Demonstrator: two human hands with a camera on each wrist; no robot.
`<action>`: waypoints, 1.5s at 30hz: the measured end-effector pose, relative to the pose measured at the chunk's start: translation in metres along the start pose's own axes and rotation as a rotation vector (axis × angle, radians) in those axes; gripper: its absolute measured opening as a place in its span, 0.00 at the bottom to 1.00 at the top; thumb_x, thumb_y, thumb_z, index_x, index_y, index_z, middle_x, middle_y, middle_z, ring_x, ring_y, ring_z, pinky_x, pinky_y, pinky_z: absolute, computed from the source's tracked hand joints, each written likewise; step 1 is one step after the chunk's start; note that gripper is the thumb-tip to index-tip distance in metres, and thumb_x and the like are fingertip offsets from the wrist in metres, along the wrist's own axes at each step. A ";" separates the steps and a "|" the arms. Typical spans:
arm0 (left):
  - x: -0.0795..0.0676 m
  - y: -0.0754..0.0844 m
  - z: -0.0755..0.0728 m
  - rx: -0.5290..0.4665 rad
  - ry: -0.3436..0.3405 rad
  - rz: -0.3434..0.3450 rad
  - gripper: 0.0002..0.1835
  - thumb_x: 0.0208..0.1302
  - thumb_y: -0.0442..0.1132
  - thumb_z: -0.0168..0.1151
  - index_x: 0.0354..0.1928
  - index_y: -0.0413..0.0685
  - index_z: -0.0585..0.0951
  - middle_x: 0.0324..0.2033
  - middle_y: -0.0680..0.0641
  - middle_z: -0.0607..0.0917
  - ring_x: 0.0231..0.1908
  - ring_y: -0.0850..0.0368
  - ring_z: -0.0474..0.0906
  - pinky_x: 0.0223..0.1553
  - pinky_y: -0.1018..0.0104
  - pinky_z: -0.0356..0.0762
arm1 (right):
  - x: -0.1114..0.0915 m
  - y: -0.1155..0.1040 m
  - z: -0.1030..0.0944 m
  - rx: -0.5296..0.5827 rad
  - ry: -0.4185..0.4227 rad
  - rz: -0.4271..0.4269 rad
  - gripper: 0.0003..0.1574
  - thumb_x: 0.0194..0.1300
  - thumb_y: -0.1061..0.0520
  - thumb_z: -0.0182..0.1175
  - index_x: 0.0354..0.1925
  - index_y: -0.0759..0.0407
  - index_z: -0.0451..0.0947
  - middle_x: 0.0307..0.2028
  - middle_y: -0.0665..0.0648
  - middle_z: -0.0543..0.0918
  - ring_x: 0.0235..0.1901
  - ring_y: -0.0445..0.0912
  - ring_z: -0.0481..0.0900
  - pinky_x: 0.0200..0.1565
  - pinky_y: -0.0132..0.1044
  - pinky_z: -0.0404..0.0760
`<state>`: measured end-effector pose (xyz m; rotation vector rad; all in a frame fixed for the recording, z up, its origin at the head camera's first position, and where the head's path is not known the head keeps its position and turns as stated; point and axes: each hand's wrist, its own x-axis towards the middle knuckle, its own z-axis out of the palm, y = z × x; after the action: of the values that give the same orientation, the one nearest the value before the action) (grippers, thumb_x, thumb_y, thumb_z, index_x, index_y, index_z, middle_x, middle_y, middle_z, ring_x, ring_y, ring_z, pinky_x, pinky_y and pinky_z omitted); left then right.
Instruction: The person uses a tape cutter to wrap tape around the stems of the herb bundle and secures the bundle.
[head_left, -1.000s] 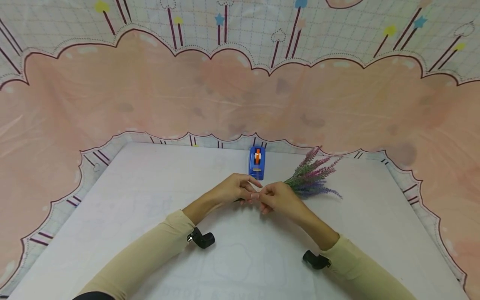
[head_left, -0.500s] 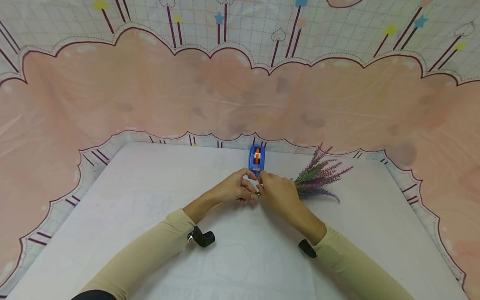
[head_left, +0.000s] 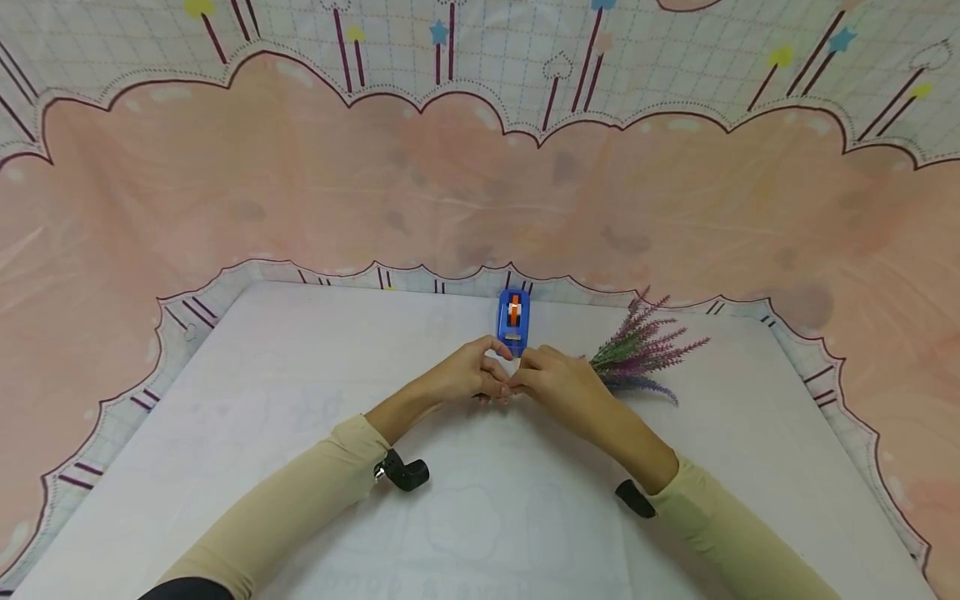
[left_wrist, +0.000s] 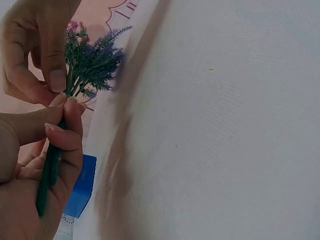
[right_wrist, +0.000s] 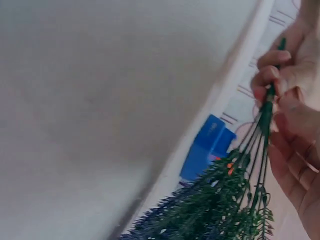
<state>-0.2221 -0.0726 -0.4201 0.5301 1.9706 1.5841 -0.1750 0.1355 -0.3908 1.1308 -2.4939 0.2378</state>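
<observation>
A bunch of artificial lavender [head_left: 637, 346] with purple and pink spikes points to the right in the head view. My left hand [head_left: 471, 373] grips its green stems [left_wrist: 48, 175], which lie across the fingers and palm in the left wrist view. Close beside those fingertips, my right hand [head_left: 562, 385] pinches the stems between thumb and forefinger, just below where they fan out. A pale brownish band [right_wrist: 270, 98] shows around the stems between the two hands in the right wrist view.
A blue tape dispenser [head_left: 513, 329] with an orange wheel stands just beyond the hands at the back of the white table [head_left: 330, 350]. A patterned pink cloth [head_left: 450, 192] hangs behind. Black wrist cameras [head_left: 407, 472] sit at both sleeves.
The right hand has shifted over the stems at the left fingertips, turning its back more to the head camera. The flower heads have swung slightly right. The left hand has barely moved.
</observation>
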 end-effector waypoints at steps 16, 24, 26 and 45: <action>0.001 0.001 0.000 0.011 -0.011 0.031 0.28 0.62 0.24 0.67 0.62 0.34 0.66 0.33 0.43 0.89 0.29 0.54 0.82 0.28 0.67 0.75 | 0.003 0.005 0.004 0.034 -0.140 0.153 0.12 0.55 0.49 0.78 0.34 0.51 0.87 0.31 0.48 0.78 0.29 0.42 0.73 0.28 0.33 0.74; 0.003 -0.001 0.001 -0.009 -0.026 0.029 0.25 0.63 0.26 0.68 0.60 0.34 0.69 0.33 0.43 0.89 0.29 0.55 0.81 0.28 0.67 0.74 | 0.001 0.005 0.004 0.004 -0.214 0.185 0.11 0.58 0.48 0.76 0.35 0.51 0.86 0.32 0.47 0.77 0.28 0.41 0.73 0.28 0.34 0.75; 0.003 -0.001 0.000 -0.014 -0.031 0.027 0.23 0.63 0.26 0.67 0.58 0.34 0.71 0.34 0.40 0.89 0.30 0.54 0.82 0.28 0.67 0.75 | 0.000 0.006 0.004 -0.018 -0.220 0.170 0.10 0.60 0.48 0.75 0.37 0.51 0.87 0.32 0.47 0.78 0.28 0.41 0.74 0.28 0.34 0.75; 0.001 -0.001 -0.004 0.282 -0.026 0.139 0.07 0.75 0.34 0.58 0.44 0.40 0.84 0.37 0.41 0.89 0.24 0.51 0.81 0.27 0.65 0.77 | 0.000 0.011 0.009 -0.099 -0.249 0.140 0.13 0.69 0.45 0.65 0.41 0.53 0.83 0.36 0.50 0.87 0.41 0.49 0.85 0.67 0.65 0.65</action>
<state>-0.2255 -0.0749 -0.4207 0.8106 2.1924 1.3764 -0.1856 0.1399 -0.3993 1.0001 -2.7731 0.0114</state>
